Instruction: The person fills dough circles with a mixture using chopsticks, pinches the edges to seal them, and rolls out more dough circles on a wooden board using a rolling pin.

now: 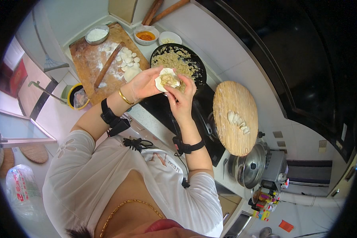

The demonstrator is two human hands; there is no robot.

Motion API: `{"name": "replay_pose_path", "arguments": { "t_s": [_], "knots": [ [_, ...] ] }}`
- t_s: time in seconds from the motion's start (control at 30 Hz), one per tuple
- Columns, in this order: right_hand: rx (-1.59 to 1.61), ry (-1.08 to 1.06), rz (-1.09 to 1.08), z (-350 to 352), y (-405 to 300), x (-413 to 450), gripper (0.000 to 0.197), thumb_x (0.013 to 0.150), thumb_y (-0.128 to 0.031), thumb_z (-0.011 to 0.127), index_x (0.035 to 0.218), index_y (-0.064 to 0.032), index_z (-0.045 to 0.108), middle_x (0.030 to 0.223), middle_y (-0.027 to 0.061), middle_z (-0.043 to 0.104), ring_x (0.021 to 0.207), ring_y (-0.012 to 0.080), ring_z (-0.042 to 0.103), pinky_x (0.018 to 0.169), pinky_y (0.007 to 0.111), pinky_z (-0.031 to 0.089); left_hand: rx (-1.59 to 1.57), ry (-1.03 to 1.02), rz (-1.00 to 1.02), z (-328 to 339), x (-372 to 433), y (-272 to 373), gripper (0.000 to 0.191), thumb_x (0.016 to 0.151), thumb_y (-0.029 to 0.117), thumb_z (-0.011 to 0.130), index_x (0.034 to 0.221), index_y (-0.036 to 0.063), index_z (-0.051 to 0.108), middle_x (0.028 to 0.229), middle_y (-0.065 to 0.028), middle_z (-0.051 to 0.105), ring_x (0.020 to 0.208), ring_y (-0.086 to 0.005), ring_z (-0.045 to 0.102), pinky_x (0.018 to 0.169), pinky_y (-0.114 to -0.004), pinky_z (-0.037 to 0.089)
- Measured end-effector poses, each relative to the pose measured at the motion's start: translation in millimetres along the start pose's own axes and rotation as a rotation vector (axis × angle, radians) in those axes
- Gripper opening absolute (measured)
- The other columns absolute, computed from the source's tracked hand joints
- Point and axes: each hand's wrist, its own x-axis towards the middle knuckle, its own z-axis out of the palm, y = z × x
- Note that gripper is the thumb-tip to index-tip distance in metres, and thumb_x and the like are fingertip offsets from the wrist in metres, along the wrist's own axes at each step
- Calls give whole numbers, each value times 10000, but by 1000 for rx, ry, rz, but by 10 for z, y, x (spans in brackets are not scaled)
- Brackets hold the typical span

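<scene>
A round dough wrapper (158, 86) with a mound of pale, greenish-flecked filling (169, 79) rests on the fingers of my left hand (144, 84), gripped at its edge. My right hand (181, 102) has its thumb and fingertips on the wrapper's right and lower rim. Under and beyond both hands stands a black pan (200, 64) of loose crumbly filling (178, 61), partly hidden. To the left, a floured wooden board (80, 64) carries a rolling pin (109, 66), several small dough pieces (128, 56) and flat wrappers (132, 73).
An oval reed tray (235, 98) holding several folded dumplings (238, 122) sits right of the black cooktop (154, 104). A flour bowl (97, 34), a bowl with orange contents (145, 36) and a white bowl (170, 37) line the back. A glass-lidded pot (251, 166) stands farther right.
</scene>
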Motion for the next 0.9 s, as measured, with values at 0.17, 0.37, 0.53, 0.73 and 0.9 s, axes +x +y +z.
{"name": "replay_pose_path", "arguments": {
  "t_s": [0.17,0.37,0.53,0.73,0.9],
  "knots": [
    [212,131,132,26,-17,27,135,707,-92,715,828,-101,656,1072,86,527,1027,283,455,904,403,343,145,-14,-30,26,-31,-40,399,936,172,450,1289,-10,410,1205,-118,528,1099,-200,533,943,-345,436],
    [314,149,213,-39,-63,117,120,707,-84,721,773,-57,624,853,55,567,862,244,490,778,325,396,414,32,-50,119,-77,-67,388,927,157,470,1275,-11,447,1190,-117,545,1073,-183,557,898,-327,469],
    [250,132,209,-54,-23,107,186,744,-156,726,869,-54,634,990,84,514,936,207,474,807,304,399,499,35,-55,80,-81,-97,403,918,137,470,1292,-9,437,1210,-126,544,1100,-187,546,928,-329,454],
    [389,105,301,-89,-28,190,254,722,-144,732,951,-82,645,1153,122,435,1083,243,432,916,347,365,598,11,-13,192,-104,-73,466,914,129,462,1353,8,360,1232,-143,517,1134,-204,526,971,-352,429],
    [483,47,218,-56,79,180,177,731,-92,701,902,-81,660,1184,125,430,1146,275,416,981,400,316,557,-16,15,277,-105,-66,621,892,176,539,1410,32,228,1285,-143,455,1184,-212,480,1002,-375,403]
  ]
}}
